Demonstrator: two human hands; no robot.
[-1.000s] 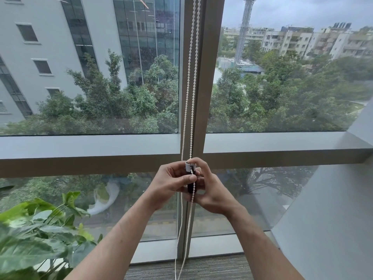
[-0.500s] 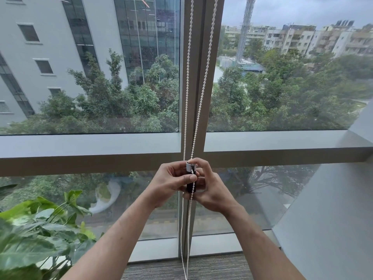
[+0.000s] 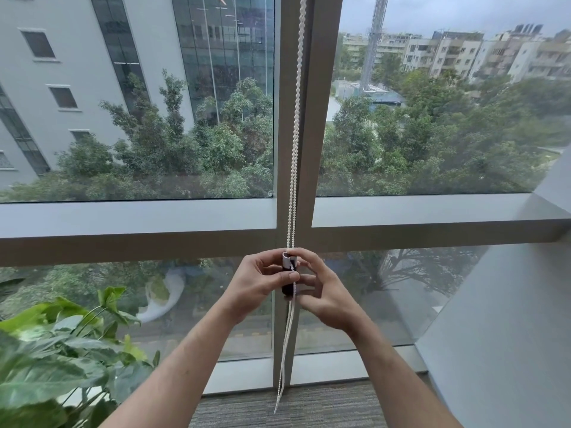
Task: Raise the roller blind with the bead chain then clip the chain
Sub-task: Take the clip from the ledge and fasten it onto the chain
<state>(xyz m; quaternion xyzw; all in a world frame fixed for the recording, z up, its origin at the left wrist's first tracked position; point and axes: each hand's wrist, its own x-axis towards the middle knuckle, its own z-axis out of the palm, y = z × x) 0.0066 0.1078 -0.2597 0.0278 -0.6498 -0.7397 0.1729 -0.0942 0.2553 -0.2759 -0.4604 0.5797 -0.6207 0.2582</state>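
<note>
Bead chain (image 3: pixel 293 156): white, two strands twisted together above the hands, hanging slack below them to the carpet.
Clip (image 3: pixel 288 267): pale top, dark body, between both hands.
Left hand (image 3: pixel 259 282): thumb and fingers pinch clip and chain.
Right hand (image 3: pixel 324 291): fingers curled around clip from the right.

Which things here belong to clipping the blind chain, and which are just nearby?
In the job:
- bead chain, hanging down the window mullion
- chain clip, gripped between both hands
- left hand and right hand, both on the clip

Just nearby:
- potted plant, lower left
- carpet
- window frame
</note>
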